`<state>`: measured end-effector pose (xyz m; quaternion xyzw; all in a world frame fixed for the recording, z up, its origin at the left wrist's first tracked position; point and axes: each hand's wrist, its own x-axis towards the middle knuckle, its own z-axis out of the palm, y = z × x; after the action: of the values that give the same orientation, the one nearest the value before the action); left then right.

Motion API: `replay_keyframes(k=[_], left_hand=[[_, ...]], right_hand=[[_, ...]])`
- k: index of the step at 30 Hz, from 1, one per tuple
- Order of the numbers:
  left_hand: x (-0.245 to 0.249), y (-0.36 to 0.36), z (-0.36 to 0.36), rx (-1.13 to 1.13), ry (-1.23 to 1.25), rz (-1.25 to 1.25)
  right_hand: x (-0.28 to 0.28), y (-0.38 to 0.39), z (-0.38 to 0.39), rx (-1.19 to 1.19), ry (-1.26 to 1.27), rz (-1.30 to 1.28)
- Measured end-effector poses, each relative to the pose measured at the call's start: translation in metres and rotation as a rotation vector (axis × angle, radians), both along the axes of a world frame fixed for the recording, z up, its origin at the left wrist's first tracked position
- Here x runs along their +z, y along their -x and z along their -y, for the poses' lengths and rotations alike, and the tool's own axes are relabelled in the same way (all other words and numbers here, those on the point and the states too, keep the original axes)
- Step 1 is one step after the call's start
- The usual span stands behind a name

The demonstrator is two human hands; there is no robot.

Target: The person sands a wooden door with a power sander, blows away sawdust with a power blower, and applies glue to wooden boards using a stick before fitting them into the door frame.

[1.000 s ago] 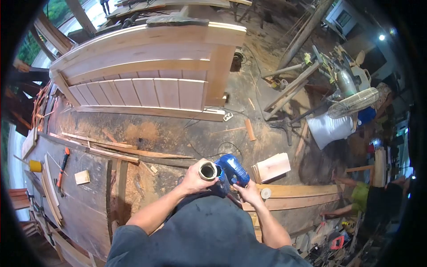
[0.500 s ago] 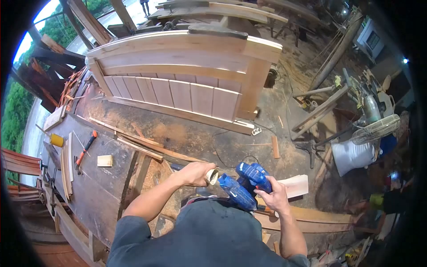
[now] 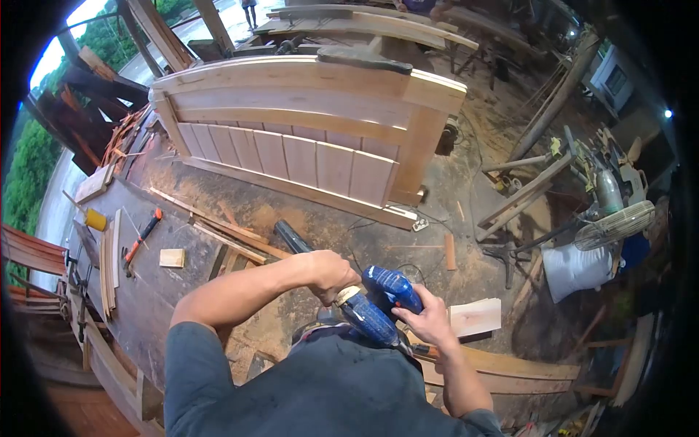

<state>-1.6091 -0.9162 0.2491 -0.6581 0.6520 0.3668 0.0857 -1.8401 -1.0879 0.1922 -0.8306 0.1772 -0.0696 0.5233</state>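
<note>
While L hand [image 3: 329,275] wraps the tan tube [image 3: 347,295] — likely steadying it — R hand [image 3: 426,320] fingers clamp blue power tool [image 3: 373,322] body.

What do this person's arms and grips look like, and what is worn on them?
Both arms are bare below the short sleeves of a dark grey-blue shirt. The left grip and the right grip wear no gloves. No watch, ring or band shows on either.
</note>
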Motion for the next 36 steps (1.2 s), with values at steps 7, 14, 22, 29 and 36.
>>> replay_keyframes(k=[7,14,22,29,36], left_hand=[[-0.039,-0.002,0.017,-0.054,-0.313,-0.314],[0.004,0.003,0.020,-0.030,-0.155,0.072],[0.013,-0.024,0.001,1.249,1.436,-1.161],[-0.019,-0.009,0.028,1.045,0.822,-2.103],[-0.017,-0.007,0.027,1.523,0.745,-1.547]], right_hand=[[0.006,-0.008,0.011,0.214,-0.063,-0.083],[0.000,0.001,0.011,0.120,-0.145,0.028],[-0.002,0.003,0.029,-0.063,-0.622,0.099],[0.003,-0.021,-0.005,-0.013,-0.853,0.086],[-0.004,-0.022,-0.034,-0.209,-0.594,0.061]])
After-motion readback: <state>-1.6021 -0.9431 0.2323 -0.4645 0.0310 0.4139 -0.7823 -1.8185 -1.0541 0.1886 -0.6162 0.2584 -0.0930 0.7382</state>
